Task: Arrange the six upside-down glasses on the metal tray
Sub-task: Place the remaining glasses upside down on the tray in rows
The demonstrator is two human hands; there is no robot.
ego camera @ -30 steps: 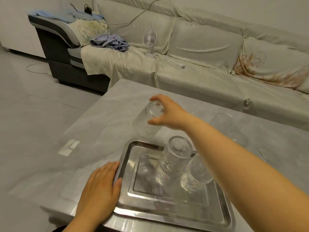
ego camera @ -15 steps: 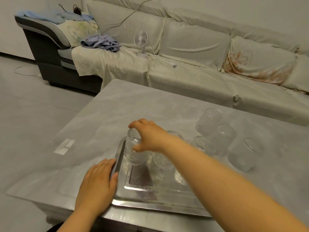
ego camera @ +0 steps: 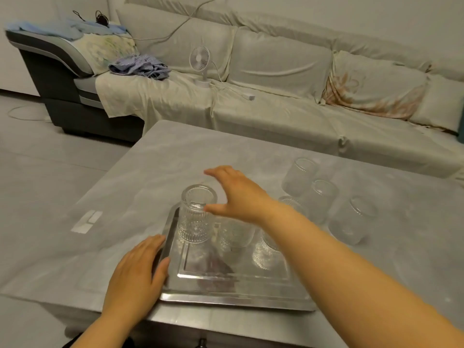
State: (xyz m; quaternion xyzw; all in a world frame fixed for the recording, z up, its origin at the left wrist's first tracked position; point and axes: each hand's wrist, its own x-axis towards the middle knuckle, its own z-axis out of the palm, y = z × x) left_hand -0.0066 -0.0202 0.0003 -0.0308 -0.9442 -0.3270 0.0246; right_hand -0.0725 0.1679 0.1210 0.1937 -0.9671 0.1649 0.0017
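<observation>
Right hand [ego camera: 241, 197] fingers spreading open beside glass [ego camera: 197, 214] at tray [ego camera: 236, 297] far-left corner, gripping nothing; left hand [ego camera: 136, 272] lying flat, bracing tray's left rim; ribbed glass likely fragile, slippery; gripping around base seeming best.

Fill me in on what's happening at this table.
A person is loading upside-down glasses onto a metal tray at the near edge of the table. The left hand rests on the tray's left rim. The right hand, fingers spread, hovers beside the far-left glass, which stands on the tray, not gripping it. Two more glasses sit on the tray, partly hidden by the forearm; three wait on the table to the right.
</observation>
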